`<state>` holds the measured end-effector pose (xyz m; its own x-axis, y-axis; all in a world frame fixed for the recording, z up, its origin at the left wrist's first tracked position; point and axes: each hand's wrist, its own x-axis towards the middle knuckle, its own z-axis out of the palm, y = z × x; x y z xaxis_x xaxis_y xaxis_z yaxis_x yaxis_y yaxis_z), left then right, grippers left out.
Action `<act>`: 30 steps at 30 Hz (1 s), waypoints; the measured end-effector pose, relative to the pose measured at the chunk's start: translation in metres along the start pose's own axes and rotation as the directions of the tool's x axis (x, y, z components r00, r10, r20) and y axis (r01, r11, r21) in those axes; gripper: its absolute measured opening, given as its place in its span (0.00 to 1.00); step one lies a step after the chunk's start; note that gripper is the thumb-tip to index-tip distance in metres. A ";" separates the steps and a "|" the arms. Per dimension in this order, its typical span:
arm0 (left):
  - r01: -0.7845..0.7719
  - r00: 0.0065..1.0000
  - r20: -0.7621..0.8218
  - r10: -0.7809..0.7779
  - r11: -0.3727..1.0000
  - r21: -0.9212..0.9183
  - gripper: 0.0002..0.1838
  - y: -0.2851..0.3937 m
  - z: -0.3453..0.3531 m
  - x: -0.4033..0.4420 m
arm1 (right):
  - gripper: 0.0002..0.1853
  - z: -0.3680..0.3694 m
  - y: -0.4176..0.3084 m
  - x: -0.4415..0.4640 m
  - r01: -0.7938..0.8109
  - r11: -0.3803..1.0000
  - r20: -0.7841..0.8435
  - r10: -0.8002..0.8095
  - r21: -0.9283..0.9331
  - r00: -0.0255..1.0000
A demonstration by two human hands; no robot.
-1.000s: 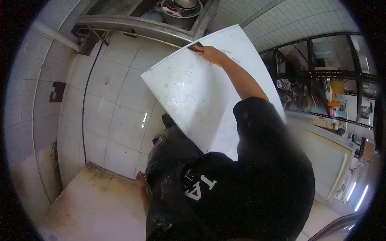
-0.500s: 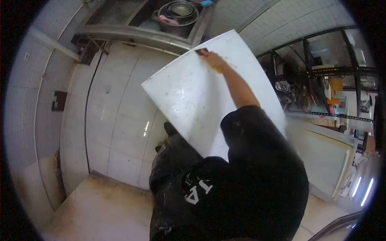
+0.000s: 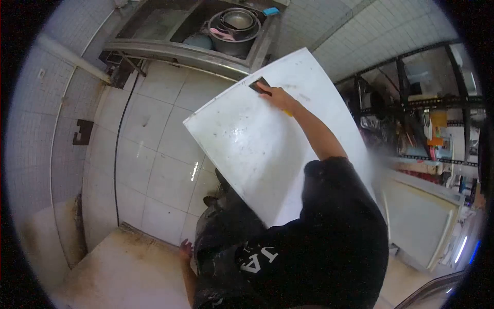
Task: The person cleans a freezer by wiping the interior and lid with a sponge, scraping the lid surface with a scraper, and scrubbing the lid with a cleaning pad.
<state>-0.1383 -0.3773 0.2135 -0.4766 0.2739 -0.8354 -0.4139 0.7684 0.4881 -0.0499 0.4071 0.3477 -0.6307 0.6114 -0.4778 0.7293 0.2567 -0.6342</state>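
Right hand [image 3: 278, 98] grips a dark flat scraper [image 3: 260, 84] at upper middle of frame, over the white panel [image 3: 242, 147] near its top edge. Left hand [image 3: 186, 249] hangs lower left; small in view, seems loosely spread. Metal sink [image 3: 203, 62] holds a pot [image 3: 230, 47], top centre.

Black short-sleeved shirt [image 3: 334, 237], dark trousers [image 3: 226, 224], both hands bare.
The sleeve [image 3: 329, 180] ends well up the arm from the right hand [image 3: 279, 98]; white lettering [image 3: 259, 260] marks the shirt nearer the left hand [image 3: 186, 249].
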 end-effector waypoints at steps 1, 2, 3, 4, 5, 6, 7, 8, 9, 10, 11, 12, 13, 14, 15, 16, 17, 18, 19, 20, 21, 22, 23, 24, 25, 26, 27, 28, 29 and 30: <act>0.008 1.000 -0.027 -0.010 0.997 -0.074 0.21 -0.003 0.003 0.007 | 0.26 0.003 0.003 0.001 0.067 0.991 -0.027 -0.071 -0.113 0.997; 0.005 1.000 -0.018 -0.006 0.998 -0.059 0.21 -0.006 0.002 0.012 | 0.26 0.000 0.006 0.002 0.093 0.981 -0.042 -0.101 -0.169 0.994; -0.086 0.995 -0.061 0.082 0.993 -0.077 0.21 -0.006 0.002 0.012 | 0.26 -0.003 0.008 0.004 0.116 0.967 -0.057 -0.132 -0.226 0.990; -0.183 0.979 -0.111 0.172 0.978 -0.098 0.21 -0.010 0.002 0.017 | 0.26 -0.012 0.003 0.010 0.078 0.967 -0.060 -0.095 -0.241 0.994; -0.191 0.977 -0.116 0.179 0.976 -0.101 0.21 -0.012 0.003 0.025 | 0.27 -0.022 -0.006 0.021 0.051 0.964 -0.058 -0.069 -0.261 0.996; -0.399 0.912 -0.064 0.405 0.912 0.096 0.21 -0.018 -0.001 0.032 | 0.27 -0.028 -0.011 0.032 0.024 0.960 -0.051 -0.040 -0.280 0.998; -0.576 0.807 0.045 0.589 0.768 0.280 0.21 -0.016 -0.007 0.028 | 0.27 -0.025 -0.005 0.037 0.088 0.929 -0.088 -0.127 -0.358 0.988; -0.569 0.814 0.061 0.578 0.771 0.285 0.21 -0.018 -0.009 0.017 | 0.27 -0.009 0.006 0.032 0.070 0.933 -0.085 -0.107 -0.352 0.991; -0.404 0.913 0.011 0.407 0.900 0.162 0.21 -0.003 -0.002 0.016 | 0.27 0.003 0.018 0.036 0.146 0.925 -0.142 -0.207 -0.352 0.968; -0.216 0.976 -0.015 0.217 0.976 0.032 0.21 0.011 0.006 0.019 | 0.27 0.008 0.022 0.039 0.224 0.906 -0.200 -0.309 -0.358 0.930; -0.155 0.988 0.004 0.155 0.984 0.089 0.22 0.018 0.007 0.016 | 0.28 0.019 0.017 0.026 0.226 0.920 -0.187 -0.296 -0.321 0.937; -0.155 0.988 0.009 0.155 0.983 0.101 0.22 0.019 0.008 0.013 | 0.28 0.034 0.013 0.006 0.228 0.932 -0.174 -0.284 -0.281 0.943; -0.204 0.978 -0.023 0.207 0.975 0.084 0.23 0.013 0.009 0.018 | 0.32 0.052 0.023 -0.004 0.286 0.934 -0.123 -0.316 -0.212 0.941; -0.256 0.964 -0.056 0.259 0.965 0.065 0.23 0.010 0.012 0.021 | 0.37 0.060 0.016 -0.027 0.147 0.937 0.020 -0.148 -0.316 0.989; -0.159 0.986 -0.072 0.153 0.984 -0.079 0.22 0.019 0.012 0.011 | 0.41 0.068 0.021 -0.047 0.110 0.959 0.079 -0.092 -0.261 0.993; -0.159 0.985 -0.072 0.154 0.984 -0.075 0.22 0.020 0.012 0.011 | 0.39 0.067 0.010 -0.077 0.048 0.969 0.106 -0.023 -0.244 0.994; -0.107 0.992 -0.076 0.099 0.989 -0.102 0.22 0.021 0.011 0.010 | 0.36 0.067 0.008 -0.100 -0.004 0.977 0.074 0.020 -0.212 0.997; -0.054 0.996 -0.079 0.044 0.990 -0.129 0.22 0.022 0.010 0.008 | 0.34 0.070 0.015 -0.116 -0.088 0.966 0.031 0.098 -0.242 0.995; -0.052 0.996 -0.084 0.042 0.991 -0.126 0.22 0.015 0.005 0.010 | 0.32 0.072 0.021 -0.125 -0.171 0.948 -0.013 0.174 -0.268 0.985; -0.085 0.995 -0.060 0.082 0.995 -0.055 0.22 0.002 0.000 0.013 | 0.32 0.073 0.028 -0.125 -0.170 0.950 -0.007 0.174 -0.263 0.985; -0.121 0.992 -0.035 0.122 0.993 0.013 0.22 -0.012 -0.004 0.016 | 0.30 0.075 0.036 -0.123 -0.160 0.938 -0.102 0.135 -0.307 0.986; -0.137 0.990 -0.022 0.136 0.989 -0.047 0.23 -0.043 -0.007 0.030 | 0.29 0.074 0.039 -0.122 -0.157 0.922 -0.194 0.091 -0.354 0.977; -0.151 0.989 -0.008 0.151 0.983 -0.107 0.23 -0.073 -0.009 0.044 | 0.26 0.068 0.040 -0.107 -0.192 0.920 -0.264 0.102 -0.343 0.959; -0.162 0.986 0.005 0.165 0.972 -0.168 0.23 -0.095 -0.010 0.055 | 0.24 0.056 0.036 -0.083 -0.228 0.916 -0.330 0.114 -0.332 0.937; -0.118 0.992 0.040 0.122 0.988 -0.102 0.23 -0.079 -0.013 0.047 | 0.23 0.045 0.038 -0.053 -0.246 0.920 -0.330 0.140 -0.305 0.934; -0.076 0.994 0.075 0.079 0.997 -0.033 0.23 -0.058 -0.015 0.037 | 0.21 0.044 0.042 -0.042 -0.269 0.924 -0.327 0.174 -0.272 0.929; -0.022 0.992 0.126 0.010 0.995 0.099 0.23 -0.036 -0.022 0.029 | 0.21 0.052 0.040 -0.056 -0.284 0.924 -0.324 0.195 -0.254 0.926; -0.031 0.992 0.123 0.018 0.994 0.109 0.23 -0.032 -0.026 0.028 | 0.24 0.055 0.029 -0.065 -0.305 0.921 -0.274 0.236 -0.244 0.932; -0.140 0.989 0.047 0.141 0.990 -0.019 0.22 -0.027 -0.028 0.029 | 0.27 0.056 0.015 -0.063 -0.312 0.919 -0.222 0.260 -0.241 0.940; -0.260 0.965 -0.049 0.256 0.954 -0.147 0.22 -0.026 -0.022 0.035 | 0.27 0.055 0.010 -0.052 -0.287 0.926 -0.228 0.233 -0.244 0.945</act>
<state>-0.1611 -0.4003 0.1776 -0.6040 0.4328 -0.6692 -0.3846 0.5772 0.7204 -0.0243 0.3370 0.3329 -0.3656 0.8085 -0.4612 0.9215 0.2444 -0.3020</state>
